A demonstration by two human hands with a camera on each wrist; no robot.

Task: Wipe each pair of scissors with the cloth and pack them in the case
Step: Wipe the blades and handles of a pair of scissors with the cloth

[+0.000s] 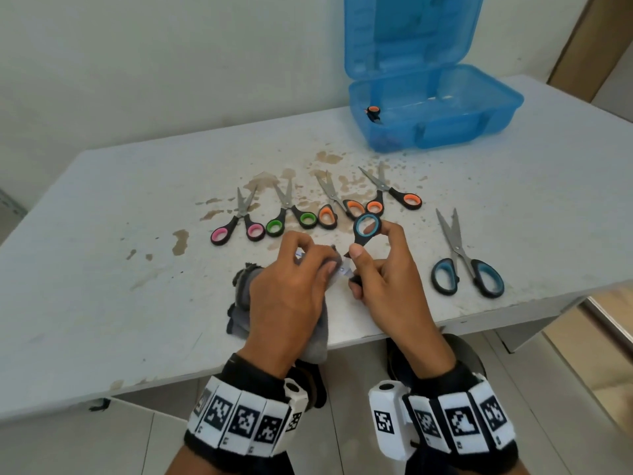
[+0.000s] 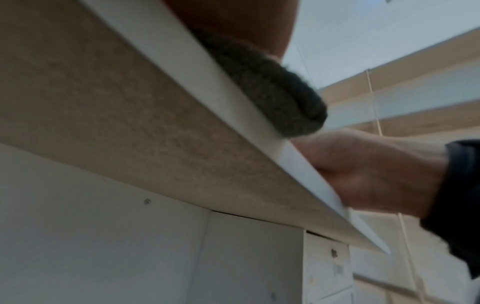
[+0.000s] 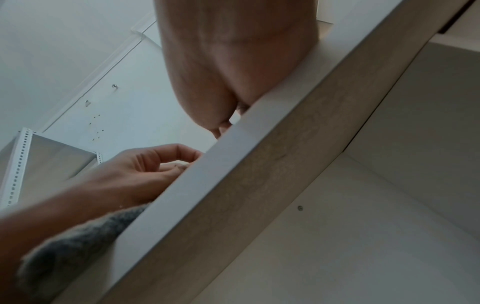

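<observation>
My right hand (image 1: 373, 258) grips a small pair of blue-ringed scissors (image 1: 365, 229) by the handles, one ring held up above the table. The blades point left into a grey cloth (image 1: 246, 286), which my left hand (image 1: 308, 265) pinches around them, so the blades are hidden. The cloth's tail hangs over the table's front edge, as the left wrist view shows of the cloth (image 2: 272, 88) and the right wrist view of the cloth (image 3: 78, 242). An open blue case (image 1: 479, 121) stands at the back right with one orange-handled pair (image 1: 373, 113) inside.
Loose scissors lie in a row beyond my hands: pink (image 1: 238, 228), green (image 1: 291, 217), two orange pairs (image 1: 337, 207) (image 1: 394, 197). A larger blue pair (image 1: 466, 265) lies to the right. The white table (image 1: 102, 234) has brown stains and a near edge under my wrists.
</observation>
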